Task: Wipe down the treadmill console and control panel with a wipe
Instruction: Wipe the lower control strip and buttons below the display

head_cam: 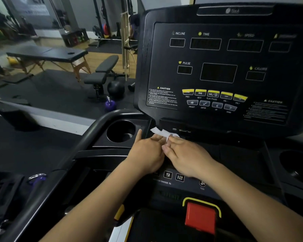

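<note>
My forearms reach in from below and meet over the control panel [238,154]. My left hand [145,154] lies palm down with its fingers straight and the thumb spread toward the cup holder [121,131]. My right hand [185,154] touches it, fingers bent. It seems to pinch the wipe [162,132], though the grip itself is hidden. The wipe is white and crumpled, and it sticks out past my fingertips just under the console [217,72].
</note>
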`<action>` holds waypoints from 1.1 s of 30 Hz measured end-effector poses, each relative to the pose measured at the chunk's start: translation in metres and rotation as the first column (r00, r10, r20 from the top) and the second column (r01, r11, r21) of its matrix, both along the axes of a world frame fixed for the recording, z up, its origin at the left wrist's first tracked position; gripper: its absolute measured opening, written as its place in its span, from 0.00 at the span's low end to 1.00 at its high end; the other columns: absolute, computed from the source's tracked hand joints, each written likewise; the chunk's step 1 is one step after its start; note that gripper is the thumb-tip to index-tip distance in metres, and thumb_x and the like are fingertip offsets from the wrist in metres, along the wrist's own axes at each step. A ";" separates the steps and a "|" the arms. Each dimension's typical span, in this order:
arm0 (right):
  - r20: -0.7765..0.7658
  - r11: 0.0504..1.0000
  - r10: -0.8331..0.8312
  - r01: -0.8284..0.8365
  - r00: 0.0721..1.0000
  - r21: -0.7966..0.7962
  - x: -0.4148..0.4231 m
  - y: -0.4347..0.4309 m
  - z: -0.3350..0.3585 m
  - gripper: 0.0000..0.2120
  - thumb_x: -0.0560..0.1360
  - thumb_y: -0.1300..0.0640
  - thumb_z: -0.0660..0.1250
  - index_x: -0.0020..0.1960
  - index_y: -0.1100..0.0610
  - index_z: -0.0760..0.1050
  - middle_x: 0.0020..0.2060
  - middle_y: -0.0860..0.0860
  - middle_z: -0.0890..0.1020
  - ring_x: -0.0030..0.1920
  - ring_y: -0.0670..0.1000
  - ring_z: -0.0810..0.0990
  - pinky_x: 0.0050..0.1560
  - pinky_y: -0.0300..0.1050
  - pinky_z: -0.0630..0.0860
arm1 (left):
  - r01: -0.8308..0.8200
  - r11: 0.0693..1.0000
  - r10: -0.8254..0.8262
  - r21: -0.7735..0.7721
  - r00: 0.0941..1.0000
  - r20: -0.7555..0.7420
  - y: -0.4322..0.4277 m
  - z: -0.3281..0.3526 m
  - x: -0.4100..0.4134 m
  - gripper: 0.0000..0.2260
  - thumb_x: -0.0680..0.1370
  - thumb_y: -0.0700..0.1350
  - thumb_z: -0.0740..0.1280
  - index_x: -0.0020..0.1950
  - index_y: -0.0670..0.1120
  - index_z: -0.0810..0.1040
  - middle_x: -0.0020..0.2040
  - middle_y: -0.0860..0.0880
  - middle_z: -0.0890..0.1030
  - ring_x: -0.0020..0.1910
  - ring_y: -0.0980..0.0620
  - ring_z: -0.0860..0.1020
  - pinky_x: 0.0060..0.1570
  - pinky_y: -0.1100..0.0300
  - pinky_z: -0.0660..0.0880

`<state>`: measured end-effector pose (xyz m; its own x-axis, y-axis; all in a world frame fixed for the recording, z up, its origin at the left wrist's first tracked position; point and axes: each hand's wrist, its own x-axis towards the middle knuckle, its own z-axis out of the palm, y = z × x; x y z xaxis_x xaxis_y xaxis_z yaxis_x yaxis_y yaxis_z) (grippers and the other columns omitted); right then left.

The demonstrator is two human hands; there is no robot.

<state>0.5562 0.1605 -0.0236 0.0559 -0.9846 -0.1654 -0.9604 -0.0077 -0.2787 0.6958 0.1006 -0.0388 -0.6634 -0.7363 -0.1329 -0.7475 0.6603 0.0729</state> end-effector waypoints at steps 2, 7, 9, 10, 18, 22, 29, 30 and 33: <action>0.003 1.000 0.000 0.000 1.000 0.009 0.001 0.009 0.001 0.27 0.82 0.41 0.44 0.74 0.52 0.65 0.77 0.46 0.62 0.76 0.45 0.57 0.75 0.53 0.55 | -0.002 1.000 0.003 -0.027 1.000 0.029 0.009 0.005 0.001 0.23 0.84 0.49 0.48 0.79 0.51 0.59 0.78 0.51 0.64 0.77 0.54 0.60 0.74 0.38 0.39; -0.023 0.998 0.009 -0.007 1.000 0.059 0.005 0.049 0.004 0.31 0.79 0.35 0.41 0.75 0.48 0.63 0.77 0.44 0.60 0.76 0.42 0.55 0.77 0.52 0.47 | 0.055 0.990 -0.045 -0.129 0.996 0.077 0.043 0.006 0.016 0.30 0.77 0.56 0.39 0.67 0.49 0.74 0.65 0.50 0.78 0.64 0.51 0.75 0.75 0.43 0.40; -0.030 0.998 -0.009 0.011 0.999 0.055 0.003 0.048 0.002 0.32 0.79 0.34 0.41 0.75 0.48 0.62 0.77 0.43 0.59 0.76 0.42 0.55 0.77 0.53 0.47 | 0.067 0.987 -0.056 -0.143 0.995 0.077 0.039 0.005 0.015 0.33 0.75 0.58 0.37 0.66 0.50 0.74 0.63 0.52 0.80 0.62 0.51 0.76 0.76 0.44 0.42; -0.037 0.999 -0.012 0.014 0.999 0.043 0.002 0.042 0.000 0.31 0.79 0.35 0.41 0.76 0.48 0.62 0.77 0.44 0.59 0.76 0.43 0.55 0.77 0.53 0.48 | 0.074 0.989 -0.064 -0.131 0.995 0.080 0.033 0.004 0.013 0.33 0.75 0.57 0.37 0.70 0.51 0.72 0.65 0.51 0.78 0.65 0.50 0.74 0.76 0.43 0.42; -0.037 0.995 -0.090 0.091 0.995 0.032 -0.006 0.004 -0.009 0.30 0.80 0.37 0.41 0.78 0.48 0.58 0.79 0.44 0.54 0.78 0.45 0.50 0.75 0.58 0.52 | 0.037 0.997 -0.035 -0.070 0.999 0.038 0.014 0.003 -0.003 0.26 0.83 0.55 0.42 0.80 0.49 0.55 0.78 0.49 0.64 0.77 0.49 0.60 0.76 0.39 0.41; -0.029 0.998 -0.053 0.054 0.998 0.030 0.004 0.041 0.001 0.31 0.79 0.36 0.39 0.75 0.46 0.63 0.77 0.44 0.60 0.76 0.44 0.55 0.76 0.54 0.51 | 0.098 0.984 -0.093 -0.146 0.995 0.045 0.040 0.008 0.015 0.34 0.76 0.58 0.35 0.69 0.51 0.73 0.67 0.50 0.78 0.67 0.49 0.74 0.76 0.44 0.47; -0.008 0.998 -0.056 0.057 0.998 0.036 0.001 0.021 -0.002 0.29 0.80 0.37 0.42 0.76 0.47 0.60 0.78 0.45 0.56 0.78 0.45 0.51 0.76 0.56 0.48 | 0.064 0.996 -0.062 -0.067 0.998 0.028 0.013 0.008 0.008 0.26 0.83 0.55 0.46 0.77 0.47 0.64 0.78 0.47 0.63 0.79 0.50 0.54 0.78 0.46 0.45; -0.008 0.998 -0.060 0.060 0.998 0.029 0.000 0.012 -0.003 0.28 0.81 0.38 0.42 0.77 0.47 0.59 0.79 0.45 0.55 0.78 0.45 0.50 0.76 0.57 0.49 | 0.057 0.996 -0.055 -0.072 0.998 0.040 0.004 0.006 0.004 0.26 0.83 0.54 0.47 0.79 0.46 0.60 0.80 0.47 0.60 0.80 0.49 0.50 0.78 0.44 0.44; 0.020 0.996 -0.079 0.079 0.997 0.033 0.000 -0.001 -0.006 0.27 0.82 0.40 0.43 0.76 0.49 0.61 0.79 0.47 0.55 0.78 0.47 0.49 0.75 0.59 0.51 | 0.079 0.991 -0.072 -0.111 0.995 0.066 -0.010 -0.001 0.002 0.24 0.83 0.53 0.46 0.78 0.47 0.61 0.79 0.47 0.61 0.80 0.49 0.48 0.77 0.42 0.45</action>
